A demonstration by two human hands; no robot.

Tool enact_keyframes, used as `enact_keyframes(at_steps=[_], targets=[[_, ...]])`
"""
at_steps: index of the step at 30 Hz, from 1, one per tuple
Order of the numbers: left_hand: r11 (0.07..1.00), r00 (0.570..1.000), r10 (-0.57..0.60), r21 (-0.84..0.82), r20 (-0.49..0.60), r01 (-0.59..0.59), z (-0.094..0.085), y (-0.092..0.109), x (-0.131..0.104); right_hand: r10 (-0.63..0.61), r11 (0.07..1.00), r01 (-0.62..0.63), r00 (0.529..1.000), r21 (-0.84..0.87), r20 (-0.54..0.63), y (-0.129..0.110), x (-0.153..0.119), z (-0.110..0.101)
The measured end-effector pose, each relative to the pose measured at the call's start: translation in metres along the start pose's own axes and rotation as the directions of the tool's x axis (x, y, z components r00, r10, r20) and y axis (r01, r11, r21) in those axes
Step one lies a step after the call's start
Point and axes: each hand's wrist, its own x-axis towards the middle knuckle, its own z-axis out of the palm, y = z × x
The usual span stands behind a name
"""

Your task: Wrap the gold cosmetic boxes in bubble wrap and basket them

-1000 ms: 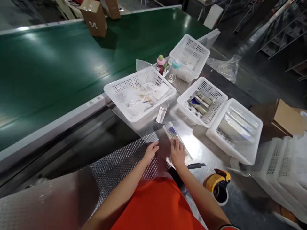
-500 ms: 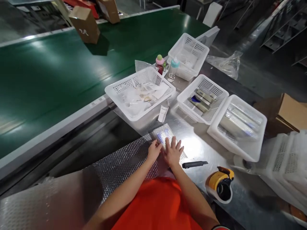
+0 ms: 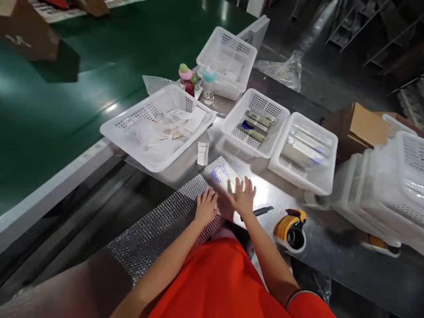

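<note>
A packet in bubble wrap (image 3: 220, 171) with blue showing through lies on the metal table. My right hand (image 3: 244, 198) rests on its right end, fingers spread. To the left, my left hand (image 3: 206, 208) is open over the long sheet of bubble wrap (image 3: 162, 227), its fingers stretched forward near the packet's near side. That sheet trails down toward the lower left. A black utility knife (image 3: 264, 211) lies beside my right wrist, partly covered by it. Further right stands a yellow tape dispenser (image 3: 291, 230).
A white basket of clear bags (image 3: 159, 167) stands at left, beside the green conveyor belt (image 3: 109, 57). Two baskets with wrapped items (image 3: 253, 152), (image 3: 298, 185) sit at right. Two bottles (image 3: 208, 86) stand behind. Stacked baskets (image 3: 380, 185) and a cardboard box (image 3: 361, 126) are far right.
My left hand has gone from curled fingers at the packet to outstretched fingers. My right hand has shifted toward the packet's right end. The view has turned to the right.
</note>
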Motion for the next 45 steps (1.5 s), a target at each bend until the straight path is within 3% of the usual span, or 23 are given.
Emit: enact_keyframes(at_steps=[1,2,4,5,7,9,12,16,18,20,23,26,29,35,38,40,42,45], targets=[[1.0,1.0,-0.001,0.005,-0.011,0.001,0.001,-0.001,-0.001,0.179,0.983,-0.178,0.984,0.044,-0.016,0.011,-0.012,-0.003],[1.0,1.0,-0.003,0.004,-0.023,0.003,0.001,-0.001,-0.001,0.368,0.927,-0.367,0.93,0.078,-0.01,0.022,-0.022,-0.005],[1.0,0.998,-0.004,-0.002,-0.066,0.004,-0.002,-0.003,0.001,0.644,0.756,-0.646,0.763,0.101,0.054,0.043,-0.039,-0.005],[1.0,0.995,-0.006,-0.003,-0.099,0.006,-0.004,-0.004,0.003,0.713,0.689,-0.719,0.695,0.093,0.096,0.051,-0.043,-0.003],[1.0,0.985,-0.017,0.002,-0.174,0.018,-0.009,-0.01,0.006,0.77,0.61,-0.788,0.614,0.083,0.177,0.064,-0.043,0.002],[0.999,0.97,-0.044,0.012,-0.237,0.048,-0.015,-0.02,0.01,0.779,0.582,-0.808,0.588,0.097,0.219,0.071,-0.04,0.004],[0.993,0.963,-0.096,0.045,-0.25,0.111,-0.025,-0.038,0.014,0.751,0.595,-0.785,0.619,0.17,0.231,0.079,-0.047,-0.004],[0.985,0.986,-0.093,0.133,-0.14,0.112,-0.033,-0.054,0.018,0.63,0.69,-0.65,0.756,0.318,0.175,0.072,-0.076,-0.02],[0.982,0.986,-0.107,0.143,-0.13,0.126,-0.035,-0.056,0.017,0.445,0.789,-0.468,0.882,0.398,0.156,0.049,-0.081,-0.02],[0.978,0.979,-0.151,0.121,-0.138,0.168,-0.036,-0.056,0.015,0.17,0.884,-0.224,0.972,0.411,0.162,0.012,-0.072,-0.01],[0.977,0.972,-0.189,0.074,-0.142,0.2,-0.035,-0.058,0.013,-0.088,0.985,0.044,0.959,0.166,0.269,-0.053,-0.04,0.012],[0.979,0.97,-0.195,0.04,-0.143,0.202,-0.035,-0.061,0.011,-0.134,0.987,0.158,0.929,-0.042,0.346,-0.101,-0.006,0.031],[0.977,0.971,-0.2,0.046,-0.132,0.208,-0.035,-0.063,0.012,-0.172,0.971,0.219,0.92,-0.099,0.352,-0.122,0.015,0.041],[0.974,0.968,-0.216,0.047,-0.13,0.224,-0.036,-0.061,0.014,-0.193,0.957,0.257,0.912,-0.136,0.362,-0.135,0.032,0.05],[0.975,0.97,-0.206,0.061,-0.127,0.215,-0.037,-0.062,0.012,-0.197,0.953,0.266,0.906,-0.143,0.373,-0.133,0.027,0.05],[0.977,0.972,-0.198,0.062,-0.124,0.206,-0.037,-0.064,0.011,-0.181,0.954,0.257,0.903,-0.152,0.391,-0.115,0.01,0.047],[0.977,0.973,-0.198,0.05,-0.119,0.205,-0.037,-0.065,0.01,-0.143,0.958,0.232,0.896,-0.17,0.42,-0.076,-0.024,0.04],[0.978,0.973,-0.201,0.031,-0.114,0.206,-0.036,-0.066,0.012,-0.056,0.963,0.17,0.885,-0.209,0.462,0.011,-0.096,0.024]])
